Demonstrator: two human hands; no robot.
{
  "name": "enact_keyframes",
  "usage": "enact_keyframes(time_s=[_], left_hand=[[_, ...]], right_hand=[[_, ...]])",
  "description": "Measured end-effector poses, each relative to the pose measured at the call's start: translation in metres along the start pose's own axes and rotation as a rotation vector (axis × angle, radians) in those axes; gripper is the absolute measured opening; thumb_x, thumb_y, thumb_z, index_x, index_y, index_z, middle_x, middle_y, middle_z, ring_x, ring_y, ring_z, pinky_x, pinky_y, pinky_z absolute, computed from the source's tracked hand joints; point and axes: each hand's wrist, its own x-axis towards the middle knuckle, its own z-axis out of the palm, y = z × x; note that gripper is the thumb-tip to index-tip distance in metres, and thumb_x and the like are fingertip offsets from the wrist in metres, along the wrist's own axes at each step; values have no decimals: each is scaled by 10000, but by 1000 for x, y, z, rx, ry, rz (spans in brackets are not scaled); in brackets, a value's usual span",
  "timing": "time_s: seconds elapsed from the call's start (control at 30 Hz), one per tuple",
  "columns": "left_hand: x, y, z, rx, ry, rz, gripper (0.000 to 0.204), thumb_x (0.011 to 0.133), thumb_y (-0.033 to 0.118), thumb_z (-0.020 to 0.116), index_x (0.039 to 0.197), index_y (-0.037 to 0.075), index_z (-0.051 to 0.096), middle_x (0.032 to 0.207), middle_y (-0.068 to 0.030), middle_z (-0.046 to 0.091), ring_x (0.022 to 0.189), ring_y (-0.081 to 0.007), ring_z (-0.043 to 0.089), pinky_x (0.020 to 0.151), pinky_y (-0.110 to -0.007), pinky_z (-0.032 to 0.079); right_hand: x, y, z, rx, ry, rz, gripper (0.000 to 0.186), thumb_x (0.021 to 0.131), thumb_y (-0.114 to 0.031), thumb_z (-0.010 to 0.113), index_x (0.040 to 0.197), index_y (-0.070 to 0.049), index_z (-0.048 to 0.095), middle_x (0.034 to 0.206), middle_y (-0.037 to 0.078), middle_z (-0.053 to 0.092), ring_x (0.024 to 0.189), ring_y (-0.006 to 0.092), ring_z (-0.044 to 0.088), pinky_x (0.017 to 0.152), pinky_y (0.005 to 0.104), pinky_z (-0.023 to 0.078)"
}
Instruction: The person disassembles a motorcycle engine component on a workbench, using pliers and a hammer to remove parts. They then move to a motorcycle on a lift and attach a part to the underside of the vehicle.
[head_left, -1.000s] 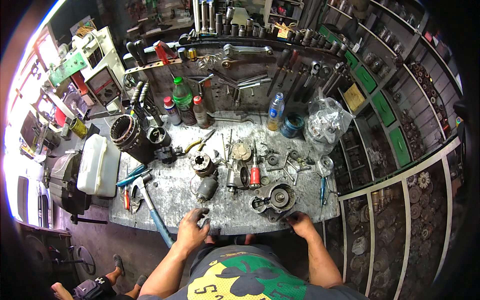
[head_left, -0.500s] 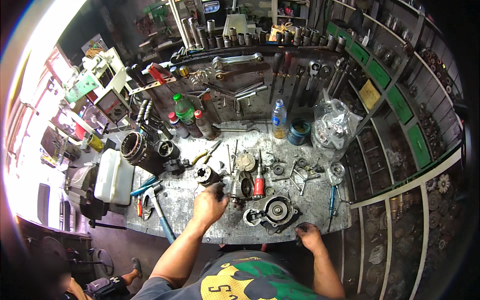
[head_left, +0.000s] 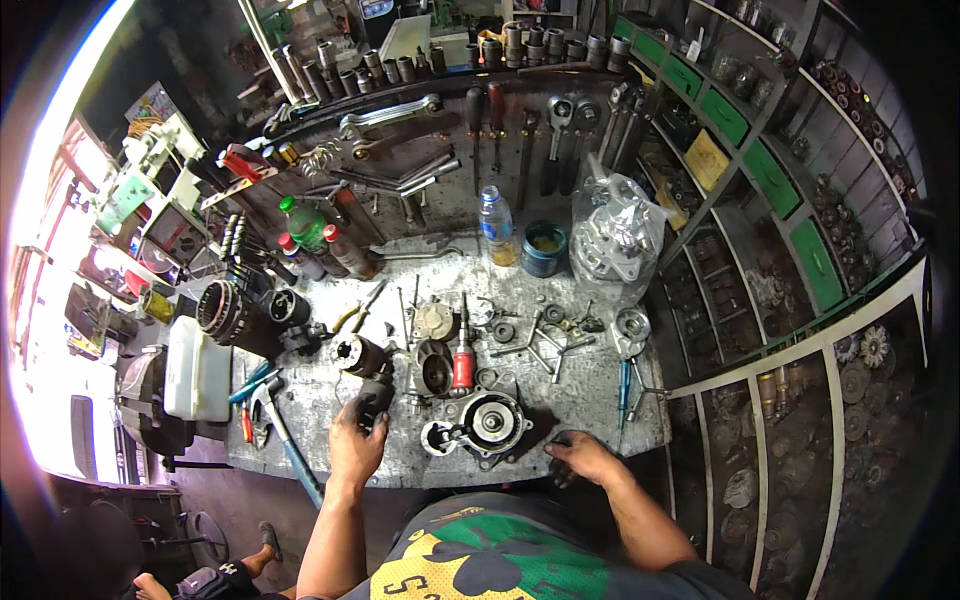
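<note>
My left hand [head_left: 356, 445] is closed round a dark, cylindrical metal part [head_left: 376, 393] at the table's left front. Just beyond it, a short cylinder with a pale slotted end [head_left: 352, 353] lies on the metal tabletop. My right hand [head_left: 584, 458] hovers by the front edge, fingers loosely apart with nothing visible between them. Between my hands sits a round metal housing [head_left: 493, 424] with a ringed, open interior. Behind the housing are a red-bodied air ratchet [head_left: 462, 366] and a dark, hollow casing [head_left: 434, 367].
A hammer [head_left: 287, 440] and white case [head_left: 197, 370] are at left. A Y-shaped wrench [head_left: 545, 345] lies at right of centre. Bottles [head_left: 497, 228], a blue jar [head_left: 543, 250] and a bagged metal part [head_left: 617, 230] stand at the back. Shelves [head_left: 790, 400] line the right.
The view has shifted, so the bench sits further left. My left hand has drawn back toward me with the dark part. My right hand's fingers have spread near the edge.
</note>
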Motion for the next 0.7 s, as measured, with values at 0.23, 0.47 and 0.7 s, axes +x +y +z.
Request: enact_keyframes(time_s=[0.23,0.47,0.7], left_hand=[[-18,-8,-6,36,54,-187,1121,914,162,827,1737,117,67,898,-269,771,857,-435,768,844,-518,589],[-10,-22,-13,-30,3,-160,1145,914,217,813,1727,100,15,1023,-313,764,987,-525,748,921,-571,579],[45,-64,-25,59,201,-22,1087,837,201,884,1697,72,232,1442,-311,605,1278,-467,627,1143,-500,489]], right_hand=[[-6,-16,-1,119,-72,46,357,1071,-235,711,1267,54,636,925,138,726,644,265,733,536,417,637],[-11,-22,0,200,-65,128,291,1088,-236,676,1191,35,651,859,154,729,620,287,733,526,427,632],[-6,-11,8,55,82,21,250,1075,-185,659,1186,35,702,935,151,781,720,267,763,651,417,637]])
